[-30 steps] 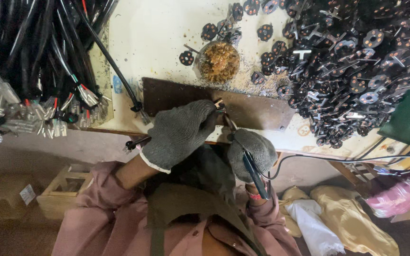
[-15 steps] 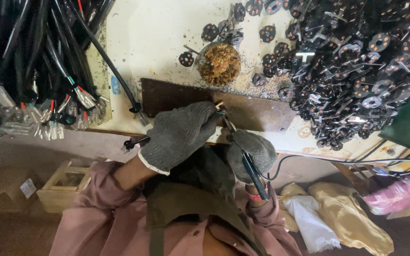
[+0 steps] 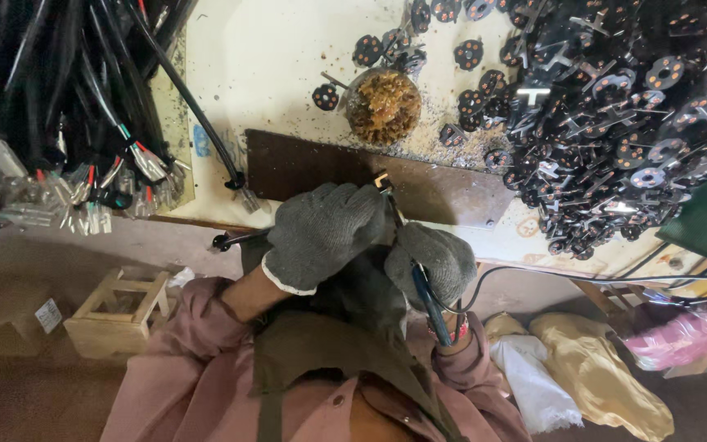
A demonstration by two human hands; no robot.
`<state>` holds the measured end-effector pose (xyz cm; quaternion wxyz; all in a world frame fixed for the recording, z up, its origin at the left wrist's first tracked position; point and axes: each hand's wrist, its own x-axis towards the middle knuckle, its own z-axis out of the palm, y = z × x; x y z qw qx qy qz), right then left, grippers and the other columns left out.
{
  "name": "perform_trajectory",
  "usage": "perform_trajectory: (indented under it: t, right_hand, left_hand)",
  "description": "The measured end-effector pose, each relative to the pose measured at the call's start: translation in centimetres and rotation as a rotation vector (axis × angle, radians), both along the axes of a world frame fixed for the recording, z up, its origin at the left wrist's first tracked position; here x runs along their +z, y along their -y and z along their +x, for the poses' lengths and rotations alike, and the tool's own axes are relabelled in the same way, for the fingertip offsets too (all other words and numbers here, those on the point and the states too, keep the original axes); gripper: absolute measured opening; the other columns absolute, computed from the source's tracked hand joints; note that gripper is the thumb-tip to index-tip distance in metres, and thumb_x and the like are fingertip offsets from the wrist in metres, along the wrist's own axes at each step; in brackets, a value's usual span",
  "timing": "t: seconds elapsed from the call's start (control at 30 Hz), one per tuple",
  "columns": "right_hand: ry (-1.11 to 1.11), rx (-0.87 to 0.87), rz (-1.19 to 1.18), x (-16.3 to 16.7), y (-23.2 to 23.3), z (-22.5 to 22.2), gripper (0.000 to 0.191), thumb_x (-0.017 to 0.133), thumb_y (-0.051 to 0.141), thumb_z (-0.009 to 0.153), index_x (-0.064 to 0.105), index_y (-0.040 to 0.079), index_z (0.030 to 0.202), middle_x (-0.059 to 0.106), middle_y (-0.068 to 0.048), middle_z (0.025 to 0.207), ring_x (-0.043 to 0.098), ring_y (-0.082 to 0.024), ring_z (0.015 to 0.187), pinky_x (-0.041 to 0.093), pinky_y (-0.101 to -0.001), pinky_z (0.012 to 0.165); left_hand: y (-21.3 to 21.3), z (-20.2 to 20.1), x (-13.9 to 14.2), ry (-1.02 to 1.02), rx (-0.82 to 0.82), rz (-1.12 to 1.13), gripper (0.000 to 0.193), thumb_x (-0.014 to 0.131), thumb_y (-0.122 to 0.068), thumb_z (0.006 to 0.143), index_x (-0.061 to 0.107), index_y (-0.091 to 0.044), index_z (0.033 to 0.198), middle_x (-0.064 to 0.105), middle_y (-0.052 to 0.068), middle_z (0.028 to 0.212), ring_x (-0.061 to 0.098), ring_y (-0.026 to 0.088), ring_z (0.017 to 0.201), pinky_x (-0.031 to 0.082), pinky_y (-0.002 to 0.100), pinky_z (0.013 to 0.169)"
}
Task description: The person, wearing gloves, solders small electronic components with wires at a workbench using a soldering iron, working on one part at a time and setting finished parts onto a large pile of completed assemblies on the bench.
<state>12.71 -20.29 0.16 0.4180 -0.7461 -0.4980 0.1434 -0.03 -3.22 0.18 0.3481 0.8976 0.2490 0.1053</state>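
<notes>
My left hand (image 3: 322, 232), in a grey knit glove, is closed over a small part at the front edge of a dark brown metal plate (image 3: 443, 192); a black cable (image 3: 235, 240) runs out from under it to the left. My right hand (image 3: 438, 260), also gloved, grips a blue-handled soldering iron (image 3: 429, 296). The iron's thin shaft rises to a small brass-coloured piece (image 3: 383, 179) at the top of my left glove. What the left glove encloses is hidden.
A round holder of brass-coloured wool (image 3: 383, 105) sits beyond the plate. A heap of black round plug inserts with metal pins (image 3: 615, 123) fills the right. Black cables with stripped ends (image 3: 83, 131) hang at left. A small wooden box (image 3: 116, 311) stands on the floor.
Both hands stay locked together at the plate's front edge; they shifted only very slightly. The grip on the iron and the part is the same.
</notes>
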Motion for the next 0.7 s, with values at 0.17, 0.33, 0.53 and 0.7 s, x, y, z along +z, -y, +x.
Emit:
perform_trajectory:
  t: [0.17,0.33,0.53,0.7]
  right_hand:
    - [0.005,-0.038,-0.034,-0.3,0.9,-0.3,0.033,0.085,0.010,0.078,0.069,0.005,0.106,0.075,-0.013,0.099,0.076,-0.033,0.090,0.060,-0.0398,0.081]
    - [-0.064,-0.099,-0.137,-0.6,1.8,-0.9,0.030,0.084,0.012,0.079,0.072,0.006,0.106,0.075,-0.011,0.098,0.075,-0.031,0.090,0.060,-0.0394,0.082]
    - [-0.109,-0.129,-0.190,-1.2,2.3,-0.7,0.027,0.082,0.014,0.080,0.075,0.008,0.106,0.076,-0.009,0.098,0.075,-0.029,0.090,0.059,-0.0389,0.084]
    - [-0.073,-0.124,-0.185,-1.4,2.6,-0.5,0.026,0.081,0.014,0.082,0.074,0.009,0.106,0.076,-0.010,0.100,0.075,-0.029,0.093,0.059,-0.0398,0.087]
  left_hand:
    - [-0.3,0.0,0.1,0.048,-0.011,0.006,0.021,0.073,-0.025,0.092,0.067,-0.011,0.107,0.060,0.006,0.082,0.063,0.026,0.074,0.051,0.040,0.060]
    - [-0.5,0.2,0.2,0.020,-0.004,0.008,0.016,0.073,-0.022,0.091,0.067,-0.014,0.104,0.062,0.005,0.083,0.064,0.026,0.074,0.051,0.041,0.059]
    - [-0.9,0.2,0.2,0.007,-0.010,-0.040,0.015,0.073,-0.023,0.090,0.065,-0.015,0.100,0.064,0.006,0.085,0.066,0.028,0.076,0.052,0.044,0.061]
    - [-1.2,0.2,0.4,0.021,-0.010,-0.076,0.015,0.073,-0.023,0.091,0.065,-0.015,0.100,0.065,0.007,0.086,0.067,0.029,0.075,0.052,0.044,0.061]
